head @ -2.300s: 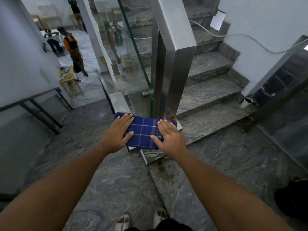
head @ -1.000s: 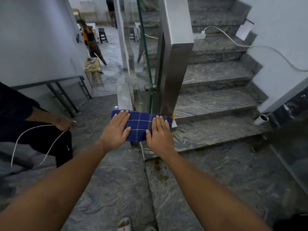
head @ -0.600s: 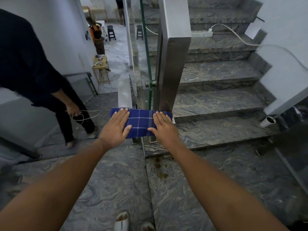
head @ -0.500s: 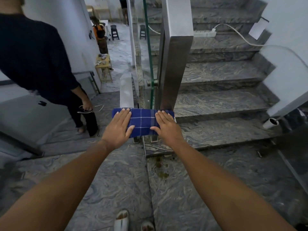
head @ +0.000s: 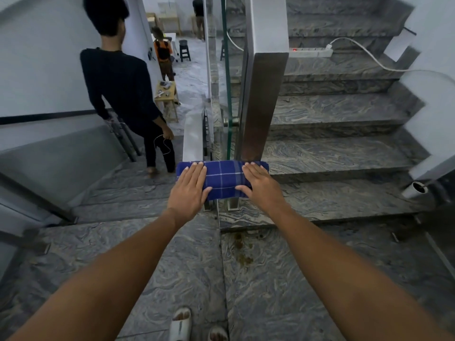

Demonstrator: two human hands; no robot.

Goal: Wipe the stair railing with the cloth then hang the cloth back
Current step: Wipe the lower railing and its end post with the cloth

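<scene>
While both palms lie flat on the folded blue checked cloth [head: 222, 179], the person appears to be at the hanging-back stage, smoothing the cloth where it is draped over the low end of the steel stair railing [head: 193, 139], just in front of the tall square steel post [head: 261, 99]. The left hand [head: 188, 190] presses the cloth's left half with fingers straight and together, thumb spread onto the fabric; the right hand [head: 262, 184] presses the right half the same way, gripping nothing. To finish well, the person should keep the cloth centred across the rail so equal lengths fall on each side, flatten the fold outward from the middle, and lift both hands straight up so nothing drags. A lopsided drape would likely slide off onto the grey marble landing [head: 172, 254]. Another person in dark clothes [head: 123, 94] stands on the steps at the left, well apart.
</scene>
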